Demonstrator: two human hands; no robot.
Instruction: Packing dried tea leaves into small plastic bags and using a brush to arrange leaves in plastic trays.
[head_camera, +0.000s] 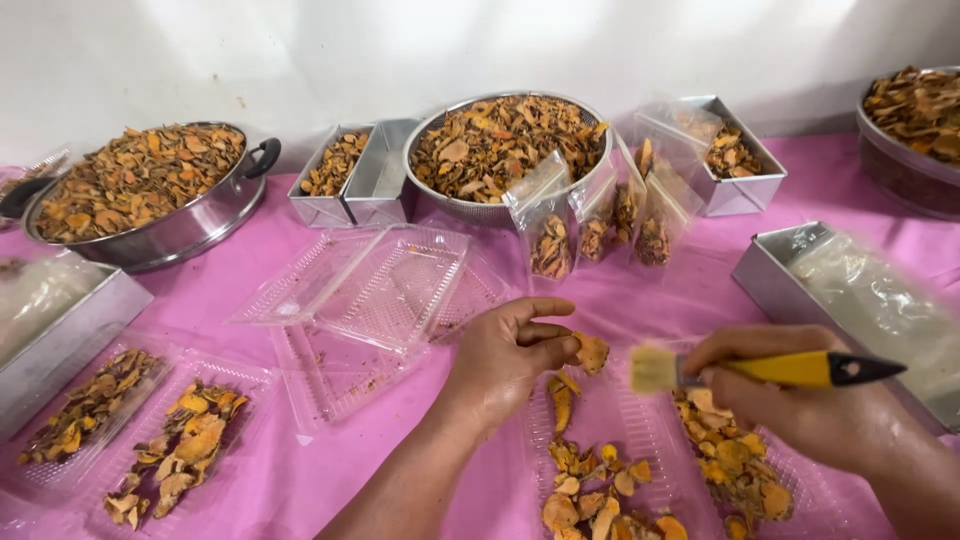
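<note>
Brush (760, 369) is lying roughly level in my right hand (790, 400), long axis running side to side, bristles aimed left at the dried orange slice (591, 352) and black handle tip aimed right, near the table's front edge. Fingers wrapped fully closed round the yellow handle. My left hand (505, 350) pinches that slice between thumb and fingertips, just above the open clear clamshell tray (650, 440) holding more slices. Further back, the round metal colander (508, 145) is heaped with dried slices, and small clear bags (598, 215) lean against it, partly filled.
</note>
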